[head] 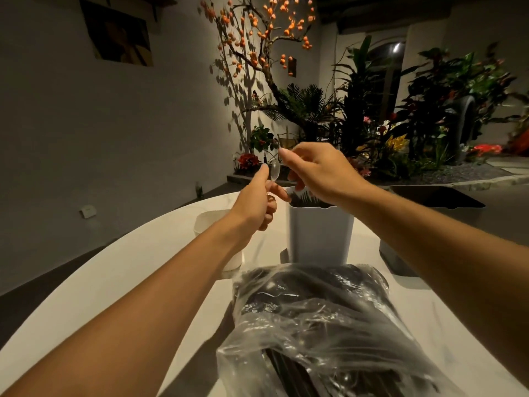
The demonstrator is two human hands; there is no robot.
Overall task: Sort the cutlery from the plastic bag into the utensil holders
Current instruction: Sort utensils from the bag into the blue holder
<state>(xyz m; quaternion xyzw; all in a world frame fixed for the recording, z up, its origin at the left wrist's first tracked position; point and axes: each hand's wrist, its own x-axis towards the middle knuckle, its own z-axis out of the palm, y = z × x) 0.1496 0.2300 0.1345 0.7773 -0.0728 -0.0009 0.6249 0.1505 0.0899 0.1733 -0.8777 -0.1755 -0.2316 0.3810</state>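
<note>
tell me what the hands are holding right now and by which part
The left hand pinches a clear plastic spoon by the handle just below the bowl. The right hand is at the spoon too; whether its fingers grip it cannot be told.

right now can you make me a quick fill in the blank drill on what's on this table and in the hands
1. The left hand pinches a clear plastic ____ by its handle.
2. The grey utensil holder already holds dark ____.
3. The plastic bag lies ____ the camera than the grey utensil holder.
4. The white utensil holder stands to the ____ of the grey one.

Missing words: spoon; forks; nearer; left
</note>
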